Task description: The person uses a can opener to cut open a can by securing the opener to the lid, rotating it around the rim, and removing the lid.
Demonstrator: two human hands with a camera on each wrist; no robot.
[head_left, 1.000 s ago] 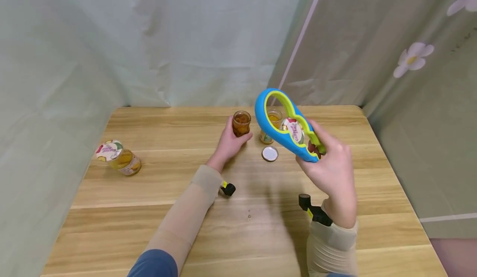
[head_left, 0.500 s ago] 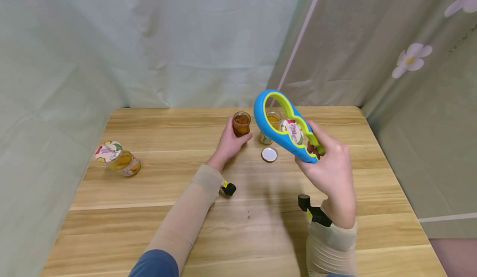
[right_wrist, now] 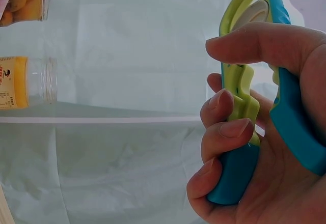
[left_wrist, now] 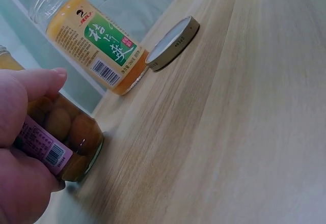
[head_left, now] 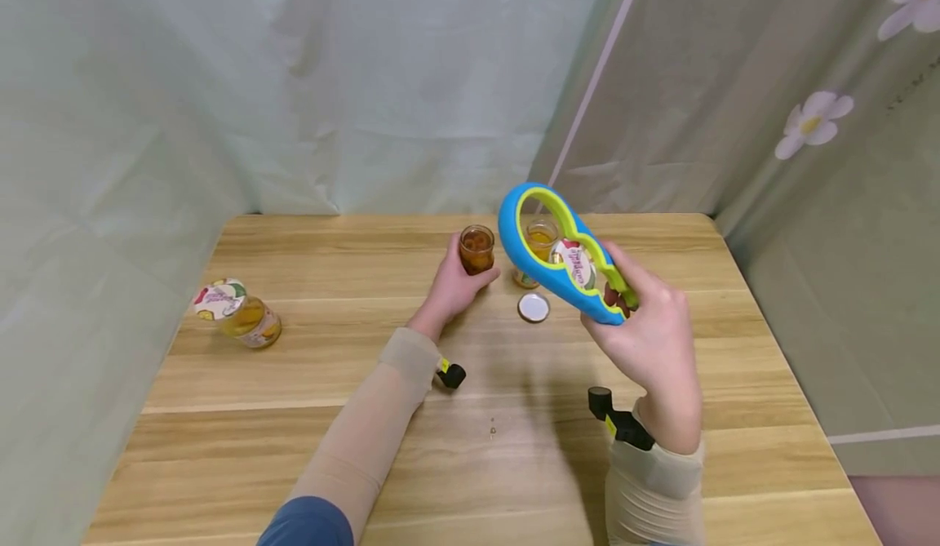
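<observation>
Held jar [head_left: 477, 250] apparently on table [head_left: 220, 464], opener [head_left: 561, 282] right

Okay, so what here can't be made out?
Head: part of the yellow jar, behind the blue-green opener; specks on the table, too small to identify.
Left wrist: part of the brown jar, covered by the left hand.
Right wrist: brown jar cut off by top and left edges.

The left hand [head_left: 455, 285] hides much of the brown-fruit jar [head_left: 478, 248] — its purple label [left_wrist: 42, 145] shows only in part. The right hand [head_left: 654, 326] hides part of the blue-and-green jar opener [head_left: 552, 278], which covers parts of the printed lid [head_left: 578, 264] and the yellow-fruit jar [head_left: 542, 237]. In the right wrist view, both jars run off the left edge. Specks [head_left: 493, 431] on the desk [head_left: 220, 464] are too small to identify — and lettering [head_left: 915, 86] on the curtain [head_left: 676, 81] is too faint to read.
</observation>
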